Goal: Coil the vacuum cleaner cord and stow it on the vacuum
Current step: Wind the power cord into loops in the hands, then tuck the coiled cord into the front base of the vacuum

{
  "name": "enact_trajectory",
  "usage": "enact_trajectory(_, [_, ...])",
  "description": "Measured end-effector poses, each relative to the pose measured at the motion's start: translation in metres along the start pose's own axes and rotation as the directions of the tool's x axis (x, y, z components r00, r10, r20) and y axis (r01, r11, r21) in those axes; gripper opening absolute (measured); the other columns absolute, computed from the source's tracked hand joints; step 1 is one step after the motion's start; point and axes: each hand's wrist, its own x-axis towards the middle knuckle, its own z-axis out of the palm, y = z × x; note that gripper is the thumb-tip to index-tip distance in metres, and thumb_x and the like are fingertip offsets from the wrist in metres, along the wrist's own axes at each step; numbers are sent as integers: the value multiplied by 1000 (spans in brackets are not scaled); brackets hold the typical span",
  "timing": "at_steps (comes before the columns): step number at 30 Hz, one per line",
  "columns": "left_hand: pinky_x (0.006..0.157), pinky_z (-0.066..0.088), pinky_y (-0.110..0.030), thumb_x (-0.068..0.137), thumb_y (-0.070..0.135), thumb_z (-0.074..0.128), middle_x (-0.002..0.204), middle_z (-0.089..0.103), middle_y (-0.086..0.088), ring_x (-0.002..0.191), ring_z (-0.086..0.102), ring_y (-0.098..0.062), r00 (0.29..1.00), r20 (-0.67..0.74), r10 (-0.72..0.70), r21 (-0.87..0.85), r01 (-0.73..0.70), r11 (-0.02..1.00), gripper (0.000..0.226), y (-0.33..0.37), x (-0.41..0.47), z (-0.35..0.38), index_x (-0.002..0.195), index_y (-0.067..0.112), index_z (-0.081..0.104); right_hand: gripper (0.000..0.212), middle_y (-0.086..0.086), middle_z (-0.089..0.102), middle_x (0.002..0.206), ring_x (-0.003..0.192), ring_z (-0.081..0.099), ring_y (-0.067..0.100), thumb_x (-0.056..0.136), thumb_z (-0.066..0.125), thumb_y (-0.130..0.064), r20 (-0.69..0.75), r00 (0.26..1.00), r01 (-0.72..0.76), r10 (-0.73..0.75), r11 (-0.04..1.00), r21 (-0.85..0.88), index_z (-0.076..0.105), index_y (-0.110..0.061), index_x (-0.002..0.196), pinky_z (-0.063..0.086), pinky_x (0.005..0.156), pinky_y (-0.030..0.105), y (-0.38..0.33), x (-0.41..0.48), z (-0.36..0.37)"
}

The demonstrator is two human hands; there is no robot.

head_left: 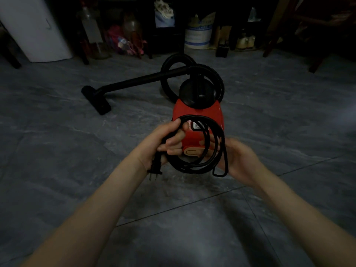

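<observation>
**Fig. 1. Cord coil held at the vacuum, before stowing.** Your left hand (165, 143) is clenched round the left side of the cord (193, 168), bunching its several loops in one grip. The plug (155, 168) hangs prongs-down just under the wrist. Your right hand (239, 158) lies against the right side of the coil, fingers reaching behind the loops. It is blurred, so whether it pinches a strand or merely props the coil cannot be told. The coil is held in the air on the near side of the vacuum (196, 112), covering the rear of its red body, and is not yet stowed on it.

Risks, as judged from this arrangement:

(a) The loops are uneven, and one slack bight (221, 174) droops below the rest on the right. If the right hand lets go before the bundle is seated, that bight would likely slip out and drag other turns with it.

(b) All turns depend on the single left-hand grip. Loosening it to shift hold may let the cord spring open.

(c) The dangling plug can swing against the vacuum's casing or snag as the coil is lowered.

(d) The hose (219, 78) arches over the far end of the vacuum, and the wand (134, 81) runs away from it to the left toward the floor head (96, 101) on the tiled floor (57, 151). A coil set too far forward may catch on the hose.
</observation>
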Motion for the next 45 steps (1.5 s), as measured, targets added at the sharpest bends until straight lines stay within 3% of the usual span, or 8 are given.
enact_trajectory(8, [45, 42, -17, 99, 22, 41, 47, 31, 7, 32, 25, -1, 932, -329, 153, 371, -21, 928, 23, -9, 7, -9, 87, 8, 55, 67, 12, 72, 110, 96, 70, 26, 59, 84, -52, -183, 982, 19, -42, 992, -122, 70, -10, 110, 54, 88, 39, -1, -2, 2])
enact_trajectory(12, [53, 50, -20, 99, 23, 43, 46, 33, 7, 33, 28, -2, 913, -375, 161, 393, 0, 920, 23, -14, 12, -9, 85, 9, 54, 40, 10, 74, 100, 80, 71, 22, 72, 73, -31, -332, 938, 45, -102, 983, -178, 71, -7, 103, 53, 85, 47, -4, -4, 8])
enact_trajectory(16, [73, 58, -35, 97, 21, 50, 55, 43, 1, 51, 50, -10, 899, -407, 161, 420, 27, 907, 19, -20, 16, -21, 88, 5, 54, 11, 7, 73, 82, 70, 71, 17, 88, 63, -13, -388, 897, 81, -209, 944, -321, 72, -7, 92, 61, 68, 35, -5, -3, 9])
enact_trajectory(21, [75, 57, -29, 88, 8, 62, 79, 68, -7, 78, 67, -17, 863, -473, 177, 658, 213, 722, 19, -32, 10, -38, 107, 5, 60, 16, 2, 71, 76, 65, 69, 9, 90, 61, -3, -431, 863, 74, -265, 909, -410, 73, -13, 90, 58, 67, 22, 5, 4, -8])
enact_trajectory(27, [83, 57, -41, 85, 6, 65, 81, 72, -14, 79, 70, -22, 819, -498, 286, 762, 255, 595, 14, -58, 21, -56, 99, 9, 62, 13, 2, 70, 72, 58, 67, 3, 91, 58, 2, -514, 834, -41, -199, 907, -418, 69, -4, 94, 55, 62, 16, 34, 16, -35])
enact_trajectory(33, [67, 52, -16, 81, 7, 68, 82, 71, -4, 73, 67, -8, 709, -536, 458, 809, 278, 517, 16, -79, 42, -65, 97, 8, 66, 10, 7, 67, 75, 57, 67, 4, 92, 59, -3, -598, 789, -116, -138, 923, -366, 68, -5, 87, 58, 64, 20, 50, 31, -57])
enact_trajectory(40, [62, 43, -7, 77, 15, 74, 80, 65, 9, 71, 60, 2, 647, -457, 610, 887, 279, 369, 19, -95, 53, -65, 94, 15, 66, 10, -2, 71, 66, 58, 68, 7, 92, 60, -4, -649, 748, -119, -139, 934, -337, 61, 0, 101, 59, 64, 23, 60, 41, -80])
enact_trajectory(45, [73, 41, -6, 74, 22, 77, 106, 55, 0, 91, 55, -6, 607, -459, 648, 888, 341, 310, 44, -98, 53, -74, 113, 12, 60, 15, 6, 69, 80, 62, 70, 9, 92, 60, -6, -628, 768, -133, -128, 926, -352, 60, -5, 107, 57, 66, 26, 67, 45, -88])
